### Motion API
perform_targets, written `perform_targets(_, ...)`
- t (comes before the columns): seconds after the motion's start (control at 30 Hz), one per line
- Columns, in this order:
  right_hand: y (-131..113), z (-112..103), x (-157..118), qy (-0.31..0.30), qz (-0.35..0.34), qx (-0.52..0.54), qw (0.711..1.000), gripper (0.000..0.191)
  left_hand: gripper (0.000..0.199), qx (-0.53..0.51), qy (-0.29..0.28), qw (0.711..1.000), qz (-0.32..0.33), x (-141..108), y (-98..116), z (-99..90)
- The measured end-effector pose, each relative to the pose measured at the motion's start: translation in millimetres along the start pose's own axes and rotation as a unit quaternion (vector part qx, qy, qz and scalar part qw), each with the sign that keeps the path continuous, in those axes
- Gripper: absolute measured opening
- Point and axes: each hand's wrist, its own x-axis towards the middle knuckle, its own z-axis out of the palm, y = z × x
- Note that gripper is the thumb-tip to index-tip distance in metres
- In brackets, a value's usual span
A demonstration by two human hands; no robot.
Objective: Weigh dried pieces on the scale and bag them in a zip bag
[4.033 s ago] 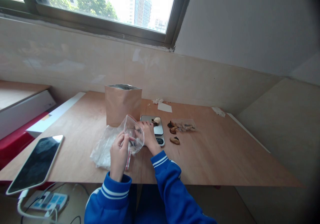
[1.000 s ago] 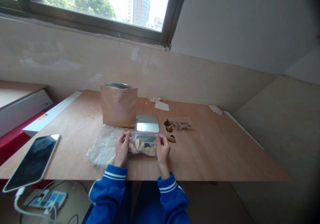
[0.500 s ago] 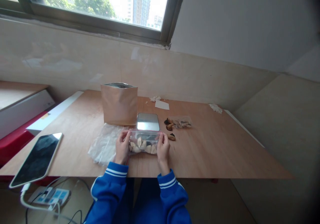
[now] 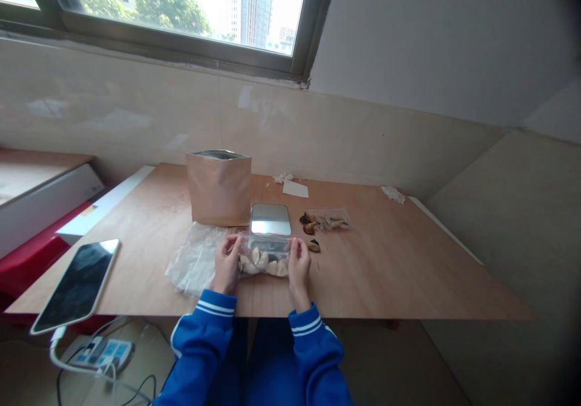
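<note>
A clear zip-lock bag (image 4: pixel 264 259) with several pale, dark-edged dried pieces in its lower part is stretched between my hands. My left hand (image 4: pixel 227 264) pinches its upper left corner. On the other side, my right hand (image 4: pixel 299 267) grips the upper right corner between thumb and fingers. Just behind the bag lies a flat scale with a shiny plate (image 4: pixel 270 219). Loose dried brown and black pieces (image 4: pixel 309 229) rest right of the scale, beside a second filled clear bag (image 4: pixel 333 219). Crumpled clear plastic bags (image 4: pixel 193 264) spread out left of my left hand.
A brown paper pouch (image 4: pixel 219 191) stands open-topped at the back left of the wooden table (image 4: pixel 399 267). A tablet (image 4: pixel 77 285) with a cable plugged in lies at the left front edge. White paper (image 4: pixel 295 189) lies at the back; a power strip (image 4: pixel 102 353) is below.
Both hands keep hold of the zip-lock bag, with little movement. The whole view has shifted slightly, so things appear a bit farther right and higher.
</note>
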Motion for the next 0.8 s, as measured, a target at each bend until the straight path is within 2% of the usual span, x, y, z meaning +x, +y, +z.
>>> perform_targets(0.3,-15.5,-0.3,-2.6,-0.059,0.025,0.049,0.997,0.039,0.036,-0.012,-0.014,1.0,-0.014,0.3,-5.7,-1.3)
perform_targets(0.67,-12.1,0.1,-1.1,-0.032,0.028,0.071,0.997,0.037,0.035,-0.037,-0.004,0.999,-0.023,1.4,-6.2,-4.0)
perform_targets(0.8,-11.1,-1.5,0.8,-0.013,0.043,0.085,0.995,0.039,0.033,-0.04,-0.034,0.998,-0.02,-0.7,-4.6,-1.9)
